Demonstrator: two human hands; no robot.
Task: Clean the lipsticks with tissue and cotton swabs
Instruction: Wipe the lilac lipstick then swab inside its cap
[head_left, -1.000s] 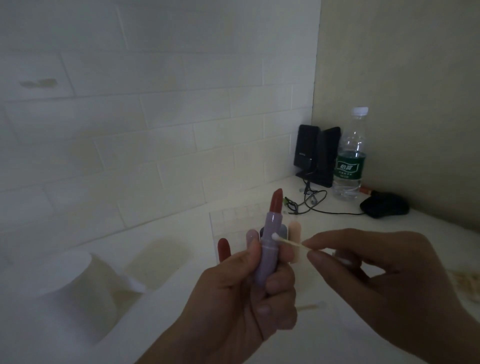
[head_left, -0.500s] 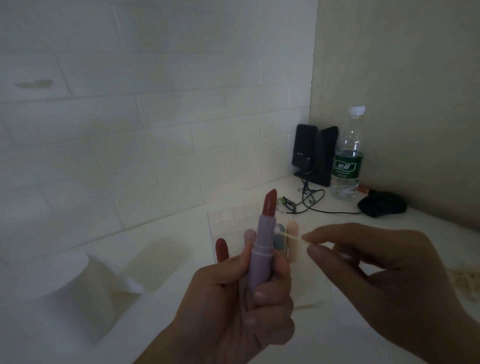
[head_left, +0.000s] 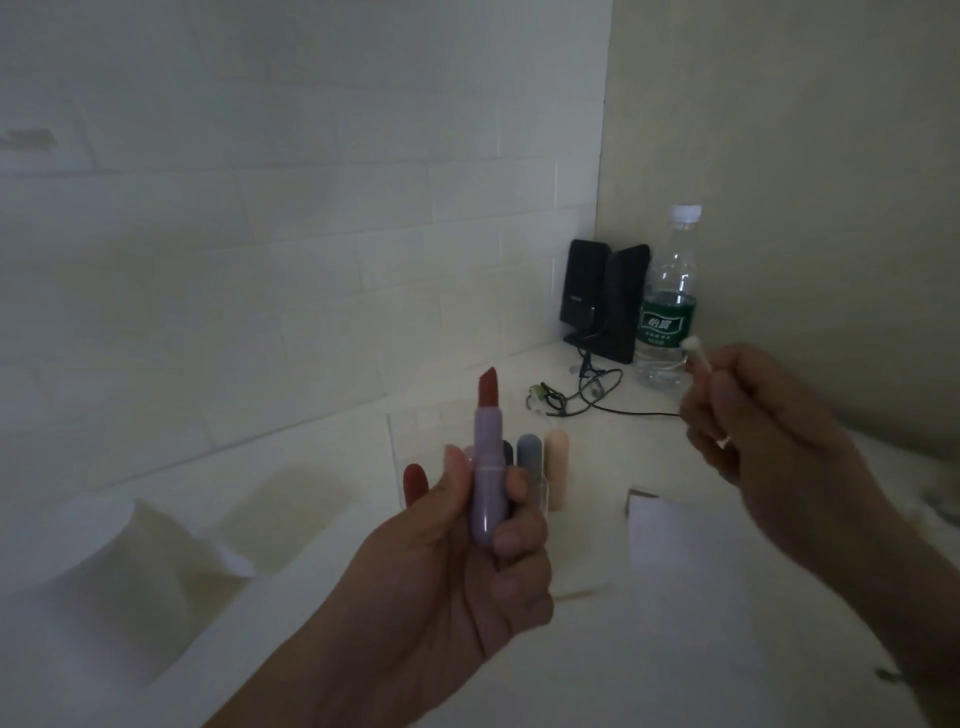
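My left hand (head_left: 457, 582) grips an upright lilac lipstick tube (head_left: 488, 467) with its red-brown stick extended at the top. My right hand (head_left: 779, 447) is raised to the right and pinches a cotton swab (head_left: 696, 353), its white tip pointing up and left, well apart from the lipstick. Behind the tube stands a clear organiser (head_left: 415, 441) holding several capped lipsticks, among them a grey one (head_left: 530, 452), a peach one (head_left: 557, 462) and a red one (head_left: 415, 483).
A roll of tissue (head_left: 104, 587) lies at the lower left. A white sheet (head_left: 685, 551) and a used swab (head_left: 576, 596) lie on the counter. At the back corner stand black speakers (head_left: 602, 299), a water bottle (head_left: 670, 296) and tangled cables (head_left: 587, 395).
My right hand pulled the swab away from the lipstick, up and to the right. My left hand kept the tube upright and shifted a little left.
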